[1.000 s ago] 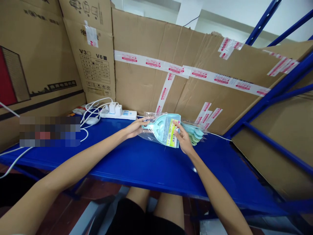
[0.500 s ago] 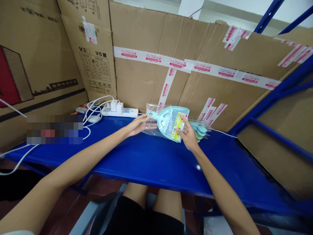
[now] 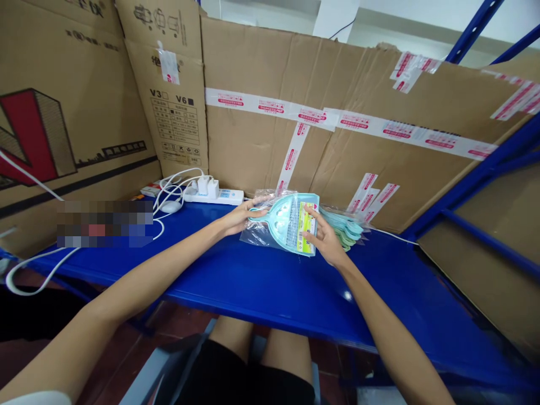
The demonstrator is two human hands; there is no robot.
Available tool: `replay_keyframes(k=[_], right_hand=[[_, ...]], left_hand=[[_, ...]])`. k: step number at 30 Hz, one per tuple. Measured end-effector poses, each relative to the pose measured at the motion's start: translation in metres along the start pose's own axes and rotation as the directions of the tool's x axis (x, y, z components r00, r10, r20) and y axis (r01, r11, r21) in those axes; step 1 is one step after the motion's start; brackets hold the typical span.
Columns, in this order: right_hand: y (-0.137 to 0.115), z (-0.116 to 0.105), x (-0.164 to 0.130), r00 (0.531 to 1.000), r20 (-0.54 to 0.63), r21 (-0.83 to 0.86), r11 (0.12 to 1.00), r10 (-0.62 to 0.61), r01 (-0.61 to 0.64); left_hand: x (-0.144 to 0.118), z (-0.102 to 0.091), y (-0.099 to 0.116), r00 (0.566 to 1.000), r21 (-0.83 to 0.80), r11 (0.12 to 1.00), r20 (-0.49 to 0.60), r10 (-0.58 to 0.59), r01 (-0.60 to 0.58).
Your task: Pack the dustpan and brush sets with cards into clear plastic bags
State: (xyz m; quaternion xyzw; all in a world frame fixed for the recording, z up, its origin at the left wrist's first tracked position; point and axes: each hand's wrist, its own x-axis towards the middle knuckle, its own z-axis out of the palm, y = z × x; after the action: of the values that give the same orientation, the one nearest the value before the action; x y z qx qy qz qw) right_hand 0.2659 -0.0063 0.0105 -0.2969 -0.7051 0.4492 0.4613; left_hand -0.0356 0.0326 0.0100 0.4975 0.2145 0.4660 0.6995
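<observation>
A light-blue dustpan (image 3: 283, 220) with a small brush nested in it is inside a clear plastic bag (image 3: 257, 235). My left hand (image 3: 238, 218) grips its handle end through the plastic, thumb on top. On the other side, my right hand (image 3: 327, 236) holds the wide edge, its fingers beside a yellow-green printed label (image 3: 306, 228). The dustpan is held above the blue table (image 3: 253, 281), its handle pointing left. Just behind my right hand lies a pile of bagged dustpans (image 3: 348, 228) in light blue and green, partly hidden.
A white power strip (image 3: 228, 196) with plugs and looping white cables (image 3: 171, 206) lies at the back left. Cardboard walls (image 3: 253, 152) bound the back and left. A blue metal frame (image 3: 468, 174) rises on the right. A blurred patch (image 3: 105, 224) covers something at left.
The dustpan has tilted slightly and sits a little lower in view. My left thumb now presses over the handle, where the fingers were behind the plastic before. The camera view has shifted slightly.
</observation>
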Motion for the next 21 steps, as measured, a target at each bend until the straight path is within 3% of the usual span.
replay_keyframes(k=[7,9,12,14,16,18,19,21], right_hand=[[-0.006,0.003,-0.001,0.999,0.004,-0.040,0.998,-0.046,0.046],[-0.009,0.003,-0.002,0.999,0.031,-0.039,0.999,-0.036,0.037],[-0.011,0.004,-0.003,0.995,0.092,-0.044,0.999,-0.027,0.031],[-0.011,0.006,-0.004,0.990,0.140,-0.054,0.998,-0.027,0.035],[-0.008,0.010,-0.006,0.982,0.187,-0.060,0.997,-0.028,0.040],[-0.005,0.014,-0.008,0.974,0.225,-0.061,0.997,-0.027,0.042],[-0.004,0.017,-0.009,0.971,0.240,-0.060,0.997,-0.024,0.039],[-0.001,0.023,-0.011,0.964,0.265,-0.062,0.998,-0.009,0.026]], left_hand=[[-0.001,0.000,0.002,0.995,0.085,0.996,0.093,-0.021,0.013],[0.001,-0.005,0.007,0.998,0.096,0.995,0.056,0.018,-0.024],[0.003,-0.014,0.023,0.981,0.187,0.968,-0.062,0.183,-0.169],[0.001,-0.018,0.037,0.947,0.411,0.876,-0.081,0.310,-0.252],[-0.004,-0.017,0.048,0.923,0.666,0.689,-0.001,0.384,-0.286],[-0.011,-0.011,0.055,0.928,0.807,0.510,0.121,0.351,-0.298],[-0.014,-0.008,0.055,0.936,0.831,0.465,0.172,0.306,-0.304],[-0.018,-0.001,0.051,0.950,0.826,0.473,0.233,0.209,-0.306]])
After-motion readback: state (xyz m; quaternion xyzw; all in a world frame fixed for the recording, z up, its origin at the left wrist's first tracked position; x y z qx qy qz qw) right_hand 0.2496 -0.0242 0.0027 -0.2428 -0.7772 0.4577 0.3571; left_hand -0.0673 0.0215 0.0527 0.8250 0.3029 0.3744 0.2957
